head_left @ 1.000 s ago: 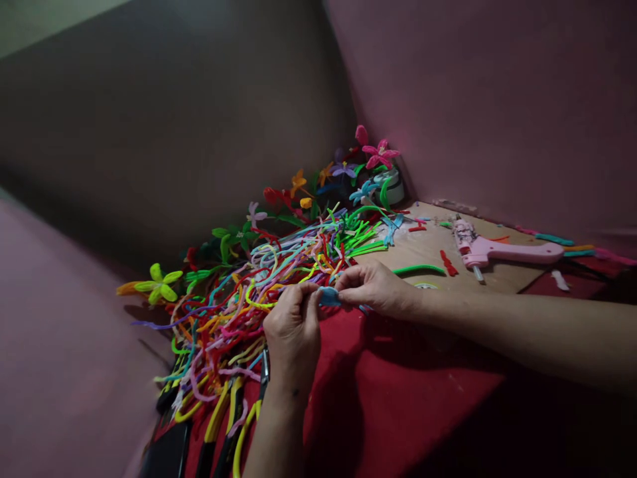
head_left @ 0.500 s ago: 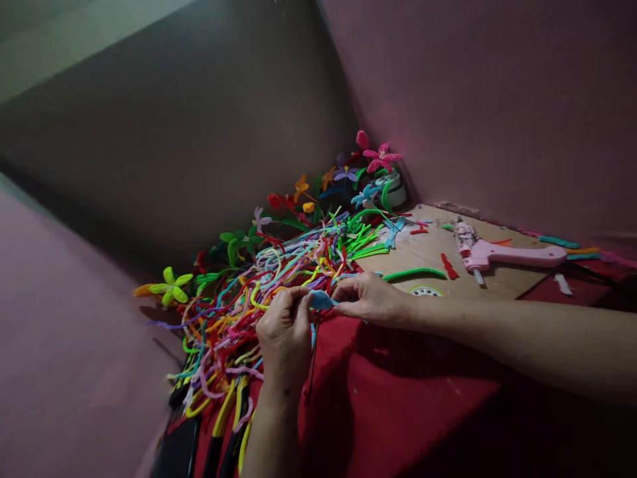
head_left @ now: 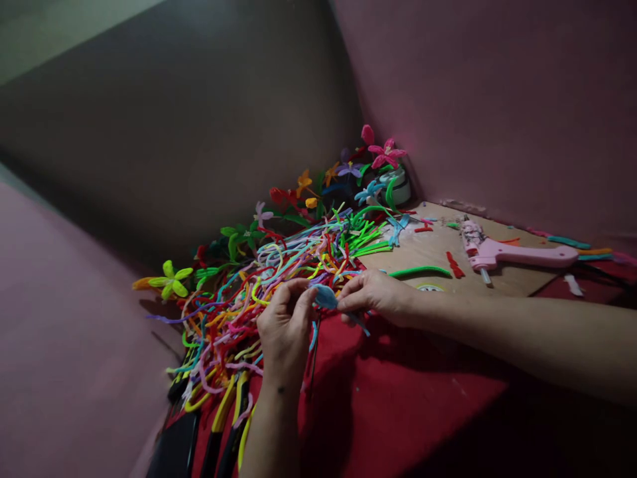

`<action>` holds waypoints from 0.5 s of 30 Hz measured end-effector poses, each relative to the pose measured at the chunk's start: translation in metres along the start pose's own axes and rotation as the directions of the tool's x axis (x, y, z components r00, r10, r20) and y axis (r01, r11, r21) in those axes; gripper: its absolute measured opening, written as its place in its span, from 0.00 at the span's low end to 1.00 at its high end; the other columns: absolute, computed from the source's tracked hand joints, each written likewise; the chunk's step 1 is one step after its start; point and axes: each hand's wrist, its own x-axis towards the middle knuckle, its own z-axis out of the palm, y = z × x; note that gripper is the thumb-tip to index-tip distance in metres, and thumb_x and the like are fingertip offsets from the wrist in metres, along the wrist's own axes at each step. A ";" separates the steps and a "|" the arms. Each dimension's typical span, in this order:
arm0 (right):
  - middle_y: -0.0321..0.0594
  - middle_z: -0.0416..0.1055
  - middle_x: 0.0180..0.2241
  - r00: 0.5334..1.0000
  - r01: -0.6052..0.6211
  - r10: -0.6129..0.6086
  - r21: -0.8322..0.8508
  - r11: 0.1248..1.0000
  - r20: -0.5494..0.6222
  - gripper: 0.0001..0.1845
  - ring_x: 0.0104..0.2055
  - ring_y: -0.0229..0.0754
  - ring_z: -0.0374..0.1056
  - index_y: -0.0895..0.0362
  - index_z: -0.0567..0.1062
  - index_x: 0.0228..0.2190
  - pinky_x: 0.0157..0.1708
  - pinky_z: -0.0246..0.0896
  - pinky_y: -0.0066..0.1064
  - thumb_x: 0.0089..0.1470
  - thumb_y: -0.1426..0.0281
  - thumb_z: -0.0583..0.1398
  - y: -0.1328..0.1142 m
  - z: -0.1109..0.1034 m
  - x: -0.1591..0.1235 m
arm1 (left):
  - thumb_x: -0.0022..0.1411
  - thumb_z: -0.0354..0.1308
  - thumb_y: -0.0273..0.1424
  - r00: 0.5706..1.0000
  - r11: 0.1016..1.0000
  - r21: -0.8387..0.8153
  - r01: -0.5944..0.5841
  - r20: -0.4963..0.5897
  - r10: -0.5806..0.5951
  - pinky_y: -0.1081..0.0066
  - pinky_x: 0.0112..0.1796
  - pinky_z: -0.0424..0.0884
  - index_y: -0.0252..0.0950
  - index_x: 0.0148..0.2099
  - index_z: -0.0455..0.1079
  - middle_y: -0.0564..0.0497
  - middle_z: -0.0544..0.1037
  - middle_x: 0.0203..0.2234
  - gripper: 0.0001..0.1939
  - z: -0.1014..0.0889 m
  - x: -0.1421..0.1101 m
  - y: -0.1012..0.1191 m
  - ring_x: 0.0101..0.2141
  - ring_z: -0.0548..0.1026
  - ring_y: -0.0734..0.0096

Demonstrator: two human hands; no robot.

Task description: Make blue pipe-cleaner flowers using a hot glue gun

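Between my two hands is a light-blue pipe-cleaner petal (head_left: pixel 326 297), flat and rounded. My left hand (head_left: pixel 284 318) pinches its left edge between thumb and fingers. On the other side, my right hand (head_left: pixel 373 297) pinches its right end, and a short blue tail hangs below those fingers. Just behind both hands lies a tangled heap of coloured pipe cleaners (head_left: pixel 279 262). A thin dark rod and a light-blue strand show just right of my left wrist. My fingers partly cover the petal's ends.
A pink glue gun (head_left: pixel 527 255) rests on a brown board (head_left: pixel 418 255) at the right, near a green pipe cleaner (head_left: pixel 421 271). Finished pipe-cleaner flowers (head_left: pixel 388 154) stand along the back. Yellow-and-black plier handles (head_left: pixel 226 411) lie at the lower left on red cloth (head_left: pixel 393 398).
The blue petal has turned to show more of its flat face, and its tail now hangs below my right fingers. Both hands stay close together. The view has shifted slightly.
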 end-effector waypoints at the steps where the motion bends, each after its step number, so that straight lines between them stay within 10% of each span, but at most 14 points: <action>1: 0.36 0.71 0.14 1.000 0.000 0.000 0.030 1.000 -0.010 0.02 0.15 0.32 0.63 0.62 0.73 0.17 0.18 0.57 0.24 0.37 0.75 0.62 0.001 0.000 0.001 | 0.52 0.58 0.37 0.997 0.993 -0.094 0.074 0.006 -0.074 0.79 0.16 0.60 0.35 0.37 0.69 0.56 0.71 0.20 0.12 0.000 0.001 0.001 0.15 0.64 0.81; 10: 0.35 0.72 0.17 0.991 0.103 -0.071 0.308 0.946 -0.114 0.09 0.19 0.34 0.68 0.60 0.68 0.24 0.25 0.64 0.26 0.37 0.78 0.63 0.006 -0.002 0.008 | 0.47 0.64 0.33 0.805 0.721 -0.384 0.576 0.421 -0.418 0.82 0.15 0.58 0.29 0.33 0.70 0.56 0.69 0.18 0.13 0.014 -0.002 -0.013 0.14 0.61 0.86; 15: 0.34 0.71 0.16 0.988 0.146 -0.124 0.313 0.939 -0.089 0.18 0.19 0.36 0.68 0.59 0.63 0.26 0.23 0.62 0.26 0.34 0.73 0.67 0.009 -0.001 0.007 | 0.43 0.66 0.29 0.775 0.573 -0.522 0.632 0.415 -0.477 0.82 0.11 0.55 0.29 0.31 0.69 0.55 0.71 0.17 0.12 0.030 -0.008 -0.015 0.13 0.60 0.85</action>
